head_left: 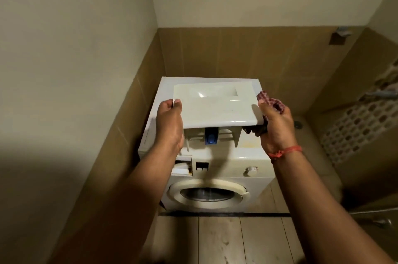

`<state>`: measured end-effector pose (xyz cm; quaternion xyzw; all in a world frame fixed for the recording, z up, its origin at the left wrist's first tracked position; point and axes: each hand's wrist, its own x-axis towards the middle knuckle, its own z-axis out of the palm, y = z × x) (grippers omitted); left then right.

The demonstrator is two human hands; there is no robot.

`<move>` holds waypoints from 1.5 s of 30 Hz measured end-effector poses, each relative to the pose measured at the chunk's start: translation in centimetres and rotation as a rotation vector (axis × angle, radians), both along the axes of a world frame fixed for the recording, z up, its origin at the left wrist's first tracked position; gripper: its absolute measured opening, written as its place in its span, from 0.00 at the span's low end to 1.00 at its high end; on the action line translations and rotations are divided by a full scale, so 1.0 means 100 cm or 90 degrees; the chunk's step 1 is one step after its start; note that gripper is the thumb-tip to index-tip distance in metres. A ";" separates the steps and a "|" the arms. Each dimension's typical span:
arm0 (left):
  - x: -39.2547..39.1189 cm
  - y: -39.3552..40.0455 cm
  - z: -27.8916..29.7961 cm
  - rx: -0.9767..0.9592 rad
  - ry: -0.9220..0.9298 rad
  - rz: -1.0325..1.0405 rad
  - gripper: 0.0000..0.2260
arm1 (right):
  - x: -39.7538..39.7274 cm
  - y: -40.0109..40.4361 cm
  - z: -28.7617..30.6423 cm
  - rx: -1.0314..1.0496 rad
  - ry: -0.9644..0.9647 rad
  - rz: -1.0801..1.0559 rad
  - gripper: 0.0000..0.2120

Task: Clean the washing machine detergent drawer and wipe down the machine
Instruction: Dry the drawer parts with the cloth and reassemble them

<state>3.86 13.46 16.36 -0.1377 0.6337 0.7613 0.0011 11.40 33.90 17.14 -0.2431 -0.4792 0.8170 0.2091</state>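
Detergent drawer [215,106] removed, held over the washing machine [247,156]: left hand [170,121] fingers pinching one end, right hand [275,126] fingers gripping the other plus checked cloth [272,102]. Refitting and machine wipe-down apparently outstanding.

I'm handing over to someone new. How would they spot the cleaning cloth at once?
Find the white front-loading washing machine in the tiled corner, then the detergent drawer held up above it. The cloth is bunched in the right hand at the drawer's right end; it is the only red-checked thing there.
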 end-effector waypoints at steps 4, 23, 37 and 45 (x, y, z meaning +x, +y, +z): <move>-0.039 -0.003 -0.017 -0.002 -0.037 -0.057 0.06 | -0.034 -0.008 -0.013 0.021 -0.040 -0.057 0.23; -0.071 0.022 -0.058 -0.020 -0.081 -0.056 0.05 | -0.092 0.044 -0.063 0.118 -0.126 0.009 0.12; -0.071 0.028 -0.066 -0.196 -0.004 -0.023 0.12 | -0.113 -0.055 -0.041 1.096 0.063 0.339 0.14; -0.066 0.028 -0.061 -0.225 0.010 -0.036 0.15 | -0.087 0.009 -0.050 1.069 0.008 0.216 0.19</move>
